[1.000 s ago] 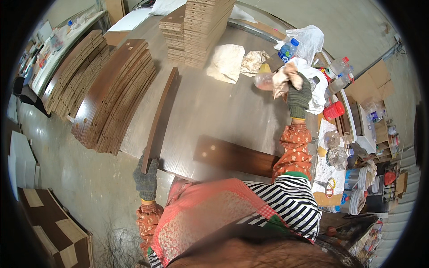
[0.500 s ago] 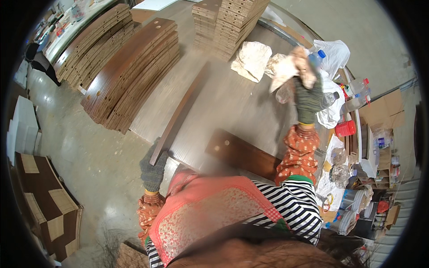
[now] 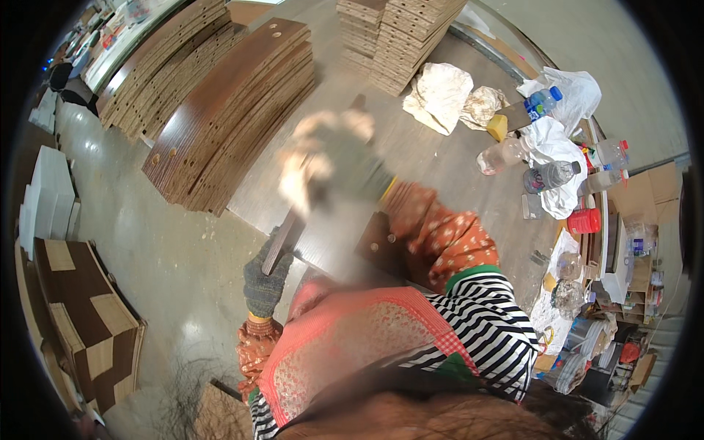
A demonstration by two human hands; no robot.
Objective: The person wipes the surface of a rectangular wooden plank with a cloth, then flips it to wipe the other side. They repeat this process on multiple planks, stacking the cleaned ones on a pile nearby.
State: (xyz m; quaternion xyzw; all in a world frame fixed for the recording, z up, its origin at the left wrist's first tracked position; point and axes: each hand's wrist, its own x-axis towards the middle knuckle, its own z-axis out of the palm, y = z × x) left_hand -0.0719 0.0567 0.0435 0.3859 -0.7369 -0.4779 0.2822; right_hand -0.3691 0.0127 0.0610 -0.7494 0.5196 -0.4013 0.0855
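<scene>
Two gloved hands were at one narrow brown board, and I read its lie first. Its long axis slanted from the near left, at the left hand, up and away toward the right, its far tip showing just beyond the right hand. The left hand was the nearer to the board's close end, clamped on it beside the surface's front edge. I saw the right hand over the board's middle and far part, bunched around a cream cloth; it was blurred, so I could not tell how the single fingers lay, nor whether the cloth touched the wood.

A second brown board lay to the right of the first, partly hidden under the right sleeve. To the left I had a stack of curved panels, well apart from the right hand.
</scene>
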